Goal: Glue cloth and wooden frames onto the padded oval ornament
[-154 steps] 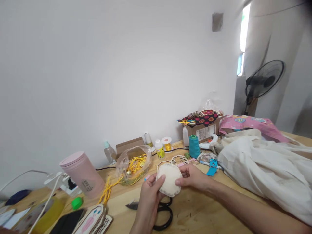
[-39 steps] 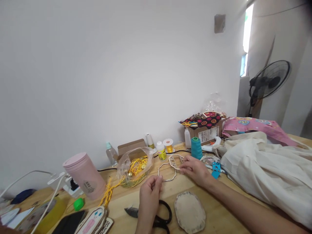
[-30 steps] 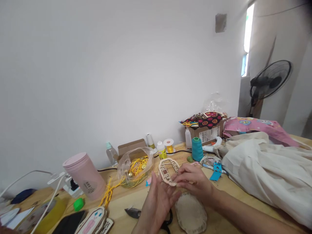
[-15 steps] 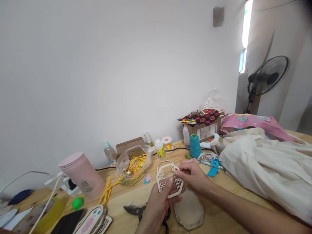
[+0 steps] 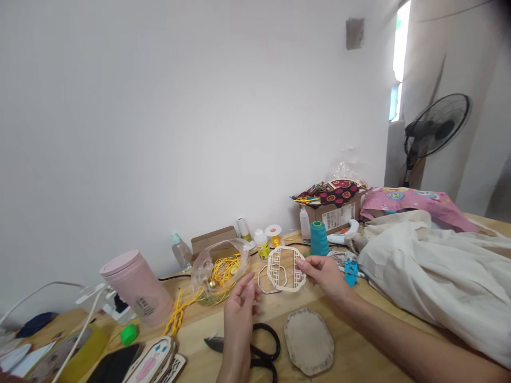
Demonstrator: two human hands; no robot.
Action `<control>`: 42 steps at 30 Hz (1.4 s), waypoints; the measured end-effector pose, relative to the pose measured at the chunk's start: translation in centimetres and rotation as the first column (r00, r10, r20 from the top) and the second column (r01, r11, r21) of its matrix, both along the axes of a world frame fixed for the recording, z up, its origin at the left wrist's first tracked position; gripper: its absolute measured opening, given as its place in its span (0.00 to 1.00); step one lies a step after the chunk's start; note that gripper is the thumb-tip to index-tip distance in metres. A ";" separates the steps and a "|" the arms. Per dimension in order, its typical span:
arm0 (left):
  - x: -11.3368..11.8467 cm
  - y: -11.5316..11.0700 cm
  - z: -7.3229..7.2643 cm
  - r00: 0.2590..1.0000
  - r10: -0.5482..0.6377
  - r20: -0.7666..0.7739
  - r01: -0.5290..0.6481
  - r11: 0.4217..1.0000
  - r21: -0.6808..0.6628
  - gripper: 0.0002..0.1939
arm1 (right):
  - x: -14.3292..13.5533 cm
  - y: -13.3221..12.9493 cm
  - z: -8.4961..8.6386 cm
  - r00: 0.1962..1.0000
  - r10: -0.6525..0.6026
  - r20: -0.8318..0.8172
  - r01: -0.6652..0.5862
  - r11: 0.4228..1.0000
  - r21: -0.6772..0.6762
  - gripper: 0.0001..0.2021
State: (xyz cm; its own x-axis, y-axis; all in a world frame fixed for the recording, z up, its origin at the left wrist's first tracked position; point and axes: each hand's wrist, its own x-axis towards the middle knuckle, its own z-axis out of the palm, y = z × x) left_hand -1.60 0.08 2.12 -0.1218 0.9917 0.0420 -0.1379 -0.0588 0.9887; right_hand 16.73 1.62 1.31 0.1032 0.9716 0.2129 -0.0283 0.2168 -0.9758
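The right hand (image 5: 325, 276) pinches a pale lattice frame (image 5: 270, 270) at its right rim between thumb and fingers. The grip at the very edge seems chosen to spare the slender bars and leave the cut-out pattern in sight. The frame appears raised over the middle of the desk (image 5: 359, 346), tilted towards the person, probably for a better look. In this view it overlaps a thin outline frame (image 5: 260, 280), which lies on the wood behind.

The left hand (image 5: 240, 303) holds nothing that shows; its fingers are loosely bent just beside the outline frame, perhaps ready to steady something. Below its wrist lie black-handled scissors (image 5: 278, 343), partly covered. To their right a rounded, cloth-covered pad (image 5: 309, 341) rests flat towards the desk's near side, presumably within easy reach.

Along the desk's back edge, against the wall (image 5: 199, 133), stand a yellow-labelled bottle (image 5: 262, 246), a spool of yellow cord (image 5: 275, 239) and a teal thread cone (image 5: 319, 242), likely there to stay handy yet away from the forearms.
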 end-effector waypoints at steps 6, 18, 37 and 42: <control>1.4 -0.4 0.0 0.973 -0.194 -0.123 0.193 0.981 -0.018 0.17 | -0.4 -0.2 0.1 1.000 -0.003 -0.009 0.003 1.000 0.010 0.23; 1.4 -0.5 0.1 0.937 -0.197 -0.288 0.205 0.979 -0.001 0.17 | -0.7 -1.1 0.4 0.981 -0.119 0.155 0.089 0.978 0.189 0.19; 1.2 -0.2 -0.4 0.955 -0.177 -0.239 0.179 0.984 -0.015 0.14 | -0.9 -0.9 0.3 0.991 -0.071 0.109 0.063 0.995 0.076 0.22; 0.9 -0.2 -0.2 0.977 -0.138 -0.162 0.136 0.990 -0.027 0.16 | -0.8 -1.0 0.4 0.993 -0.078 0.084 0.074 0.996 0.056 0.22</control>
